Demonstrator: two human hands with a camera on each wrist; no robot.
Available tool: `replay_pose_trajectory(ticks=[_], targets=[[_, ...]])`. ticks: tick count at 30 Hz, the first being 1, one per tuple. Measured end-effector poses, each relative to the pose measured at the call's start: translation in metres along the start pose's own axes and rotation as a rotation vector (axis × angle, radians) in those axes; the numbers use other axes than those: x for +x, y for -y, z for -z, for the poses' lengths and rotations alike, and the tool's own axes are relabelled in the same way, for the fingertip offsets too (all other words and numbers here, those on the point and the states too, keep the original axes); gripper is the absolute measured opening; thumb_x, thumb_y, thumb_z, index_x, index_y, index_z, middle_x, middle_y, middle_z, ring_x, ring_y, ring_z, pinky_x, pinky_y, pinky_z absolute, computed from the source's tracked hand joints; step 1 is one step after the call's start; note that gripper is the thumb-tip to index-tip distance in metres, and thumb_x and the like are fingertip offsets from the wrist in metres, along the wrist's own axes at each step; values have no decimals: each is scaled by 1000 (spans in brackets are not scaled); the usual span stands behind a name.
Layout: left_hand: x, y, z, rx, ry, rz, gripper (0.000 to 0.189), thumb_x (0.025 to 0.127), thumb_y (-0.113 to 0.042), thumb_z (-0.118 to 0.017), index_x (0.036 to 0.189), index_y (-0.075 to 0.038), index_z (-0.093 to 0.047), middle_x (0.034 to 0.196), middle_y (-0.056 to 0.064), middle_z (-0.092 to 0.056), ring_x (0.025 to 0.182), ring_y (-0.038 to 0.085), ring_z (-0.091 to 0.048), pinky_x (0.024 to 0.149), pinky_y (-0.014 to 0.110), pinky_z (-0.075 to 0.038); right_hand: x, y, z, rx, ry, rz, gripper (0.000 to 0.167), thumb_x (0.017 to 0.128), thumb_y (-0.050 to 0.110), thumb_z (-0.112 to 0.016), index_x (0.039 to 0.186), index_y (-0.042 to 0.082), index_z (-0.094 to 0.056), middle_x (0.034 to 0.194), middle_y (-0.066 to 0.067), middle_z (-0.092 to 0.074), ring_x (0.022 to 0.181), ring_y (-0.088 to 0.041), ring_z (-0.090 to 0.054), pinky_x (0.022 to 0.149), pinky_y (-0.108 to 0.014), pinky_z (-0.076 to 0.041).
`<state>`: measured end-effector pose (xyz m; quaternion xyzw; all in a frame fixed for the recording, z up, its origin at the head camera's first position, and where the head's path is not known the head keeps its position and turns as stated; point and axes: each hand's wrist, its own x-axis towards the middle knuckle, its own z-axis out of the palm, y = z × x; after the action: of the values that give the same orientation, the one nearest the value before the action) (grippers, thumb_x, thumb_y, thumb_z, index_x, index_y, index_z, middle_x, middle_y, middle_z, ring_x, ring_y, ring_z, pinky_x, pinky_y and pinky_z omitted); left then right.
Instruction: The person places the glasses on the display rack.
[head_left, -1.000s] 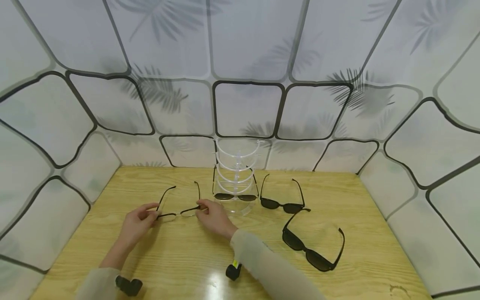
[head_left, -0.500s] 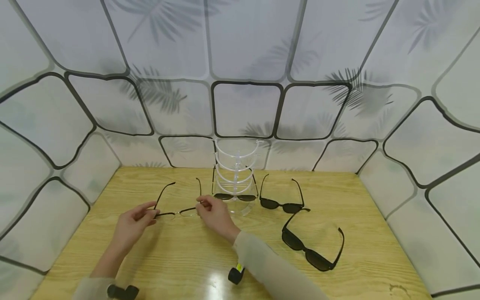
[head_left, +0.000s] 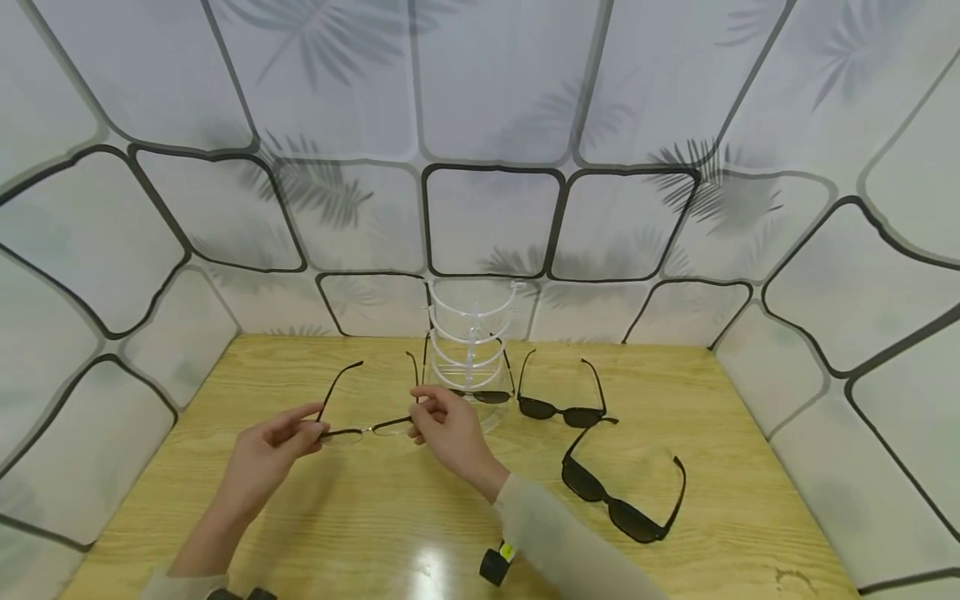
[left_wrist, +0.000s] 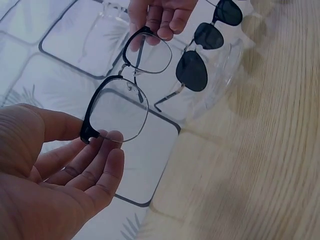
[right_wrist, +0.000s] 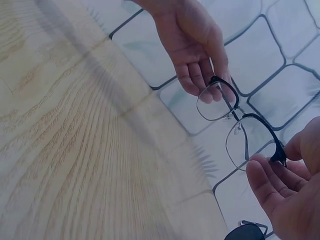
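Observation:
Between both hands is a pair of eyeglasses with black brow bars, thin metal lower rims and clear lenses; its temples stand unfolded, pointing away from me. My left hand pinches the left outer corner of the frame between thumb and fingers. At the other corner my right hand pinches the frame near the hinge. In the left wrist view the eyeglasses appear raised off the wood. Just behind my right hand stands a clear tiered display rack, with sunglasses on its lowest tier, partly hidden by that hand.
Right of the rack lie black sunglasses with temples spread. Nearer to me, a larger black pair of sunglasses lies at a slant. Everything stands on a wooden table, enclosed by a patterned cloth backdrop.
Both hands have shifted the eyeglasses slightly to the right, towards the rack, and my right hand now covers part of the sunglasses there. The other sunglasses have stayed put.

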<state>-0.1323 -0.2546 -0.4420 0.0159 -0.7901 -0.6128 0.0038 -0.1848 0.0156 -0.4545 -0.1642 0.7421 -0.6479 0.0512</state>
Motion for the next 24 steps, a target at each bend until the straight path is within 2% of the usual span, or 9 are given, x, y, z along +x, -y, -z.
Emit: replay_pose_trajectory(ticks=[3, 6, 10, 13, 17, 24], targets=[[-3, -5, -4, 3, 8, -11, 51, 105, -16, -67, 150, 5, -54, 102, -21, -77, 93, 1, -75, 85, 22, -62, -5, 3, 7, 13, 0, 0, 28, 107, 11, -62, 134, 3, -66, 104, -28, -71, 80, -26, -75, 70, -27, -64], [-4, -9, -8, -8, 18, -31, 50, 105, -14, -67, 149, 6, -55, 102, -19, -77, 91, 2, -75, 84, 21, -62, -9, 6, 13, 29, -1, -2, 28, 107, 11, -62, 133, 2, -67, 104, -30, -71, 80, -29, -75, 69, -28, -64], [-5, -13, -13, -11, 32, -64, 47, 104, -12, -67, 146, 7, -57, 102, -16, -78, 90, 5, -75, 84, 23, -63, -15, 9, 20, 29, -10, -10, 25, 106, 10, -62, 130, 3, -68, 98, -27, -72, 80, -38, -75, 69, -35, -65], [-6, -14, -16, -9, 45, -71, 46, 104, -11, -68, 145, 6, -59, 102, -15, -78, 90, 6, -75, 84, 24, -63, -20, 10, 25, 25, -11, -13, 23, 106, 9, -63, 128, 4, -69, 96, -24, -74, 78, -35, -75, 68, -34, -65], [-7, -16, -19, -14, 61, -63, 45, 103, -12, -69, 143, 6, -60, 101, -14, -77, 91, 7, -75, 85, 24, -63, -25, 12, 30, 33, -9, -12, 23, 106, 9, -63, 127, 4, -69, 95, -22, -74, 75, -26, -75, 67, -28, -63], [-10, -19, -27, -28, 102, -75, 45, 104, -13, -69, 144, 6, -59, 102, -15, -77, 93, 9, -76, 85, 24, -63, -38, 14, 37, 40, -35, -23, 24, 105, 9, -64, 128, 3, -69, 94, -20, -74, 75, -24, -74, 68, -28, -63]])
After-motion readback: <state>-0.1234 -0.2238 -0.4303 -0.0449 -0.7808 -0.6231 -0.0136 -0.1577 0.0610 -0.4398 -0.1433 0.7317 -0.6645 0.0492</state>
